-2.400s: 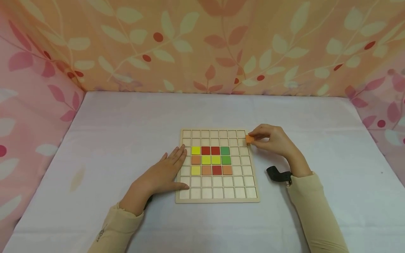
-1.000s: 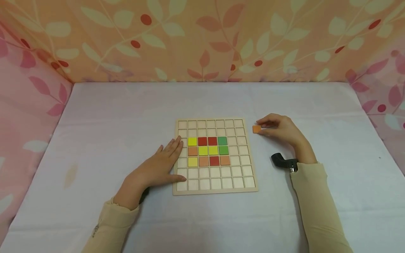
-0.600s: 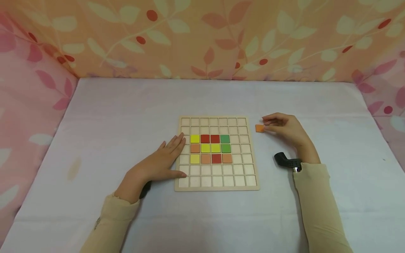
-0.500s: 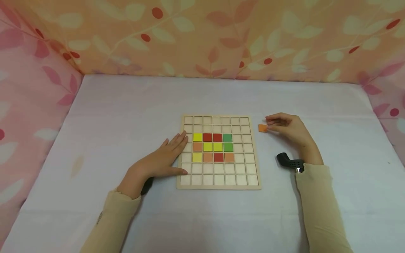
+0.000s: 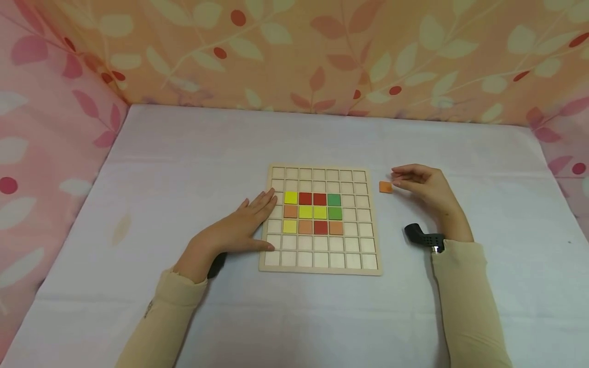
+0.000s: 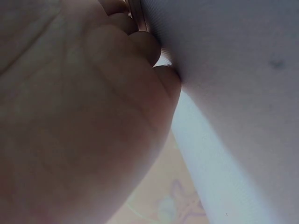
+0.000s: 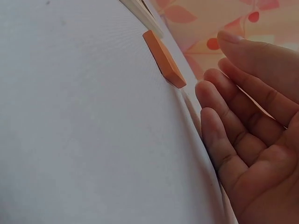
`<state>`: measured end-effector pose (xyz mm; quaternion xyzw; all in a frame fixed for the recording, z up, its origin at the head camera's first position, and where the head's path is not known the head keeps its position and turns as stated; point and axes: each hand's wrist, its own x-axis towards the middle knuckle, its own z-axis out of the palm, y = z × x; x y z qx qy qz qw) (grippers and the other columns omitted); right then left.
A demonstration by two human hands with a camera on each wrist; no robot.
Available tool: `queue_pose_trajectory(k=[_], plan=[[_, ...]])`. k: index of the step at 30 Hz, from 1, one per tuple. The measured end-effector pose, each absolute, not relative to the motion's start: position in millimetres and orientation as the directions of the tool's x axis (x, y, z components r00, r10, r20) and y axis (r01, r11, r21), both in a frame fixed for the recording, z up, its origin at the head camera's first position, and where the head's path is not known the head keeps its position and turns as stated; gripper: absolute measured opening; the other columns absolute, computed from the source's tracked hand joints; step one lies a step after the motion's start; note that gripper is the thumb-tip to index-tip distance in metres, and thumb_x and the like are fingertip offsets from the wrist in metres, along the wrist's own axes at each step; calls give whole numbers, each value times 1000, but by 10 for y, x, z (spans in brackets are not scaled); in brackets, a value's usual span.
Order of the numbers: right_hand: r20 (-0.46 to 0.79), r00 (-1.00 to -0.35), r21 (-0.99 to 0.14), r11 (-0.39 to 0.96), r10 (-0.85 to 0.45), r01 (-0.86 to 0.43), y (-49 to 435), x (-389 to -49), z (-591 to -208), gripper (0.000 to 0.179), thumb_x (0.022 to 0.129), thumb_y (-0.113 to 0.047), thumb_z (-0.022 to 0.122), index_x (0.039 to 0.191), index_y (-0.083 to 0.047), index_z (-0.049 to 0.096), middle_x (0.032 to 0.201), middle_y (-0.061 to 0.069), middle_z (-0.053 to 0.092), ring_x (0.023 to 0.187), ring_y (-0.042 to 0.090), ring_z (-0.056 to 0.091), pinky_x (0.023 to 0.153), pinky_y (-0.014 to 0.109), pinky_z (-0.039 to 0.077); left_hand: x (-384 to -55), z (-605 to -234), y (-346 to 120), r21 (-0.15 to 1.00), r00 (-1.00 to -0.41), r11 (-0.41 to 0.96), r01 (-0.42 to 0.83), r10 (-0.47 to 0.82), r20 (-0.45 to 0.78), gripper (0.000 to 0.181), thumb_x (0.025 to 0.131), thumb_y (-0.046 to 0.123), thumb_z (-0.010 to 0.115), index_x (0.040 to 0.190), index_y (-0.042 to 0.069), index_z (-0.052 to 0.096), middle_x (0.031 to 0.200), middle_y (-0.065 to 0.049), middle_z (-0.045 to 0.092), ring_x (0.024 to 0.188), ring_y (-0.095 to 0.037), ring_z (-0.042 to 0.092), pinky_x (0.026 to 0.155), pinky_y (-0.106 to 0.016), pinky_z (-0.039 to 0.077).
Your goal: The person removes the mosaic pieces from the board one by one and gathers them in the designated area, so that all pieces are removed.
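Orange tile (image 5: 385, 187), grid board (image 5: 320, 243).
Both empty: left hand (image 5: 236, 227) spread flat, probably steadying grid board; right hand (image 5: 423, 185) loosely cupped beside tile.

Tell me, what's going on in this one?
A person's left hand rests on the left edge of a square, pale wooden grid board. Twelve square yellow, red, green and orange tiles sit in it. The right hand, holding nothing, is beside a square orange tile on the white cloth, right of the board.

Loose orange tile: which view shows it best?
The right wrist view: the orange tile appears large and unobstructed there. The head view shows it small, beside the board; the left wrist view doesn't show it.
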<state>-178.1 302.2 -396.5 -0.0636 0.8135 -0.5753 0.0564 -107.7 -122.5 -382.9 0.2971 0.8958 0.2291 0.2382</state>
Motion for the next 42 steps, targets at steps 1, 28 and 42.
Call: queue_pose_trajectory(k=[1, 28, 42], plan=[[-18, -986, -938, 344, -166, -41, 3017, -1779, -3967, 36, 82, 0, 71, 116, 9, 61, 98, -8, 70, 89, 4, 65, 77, 15, 49, -1073, -3832, -1229, 554, -709, 715, 426, 644, -286, 100, 83, 40, 70, 151, 2, 6, 158, -9, -6, 144, -25, -3, 114, -48, 3], [-43, -982, -929, 368, -183, -28, 2794, -1708, -3833, 30, 86, 1, 66, 114, 11, 61, 98, -5, 70, 89, 4, 65, 77, 15, 48, -977, -3861, -1166, 501, -733, 738, 451, 627, -264, 86, 92, 34, 61, 150, 0, 8, 158, -11, -3, 143, -27, 0, 113, -49, 7], [-40, -953, -936, 346, -299, -69, 2317, -1703, -3712, 31, 84, -7, 71, 110, 8, 64, 101, 3, 68, 89, 8, 64, 77, 17, 49, -983, -3867, -1115, 454, -743, 751, 480, 623, -245, 84, 93, 35, 58, 150, -1, 9, 157, -13, -2, 143, -28, 2, 113, -50, 8]])
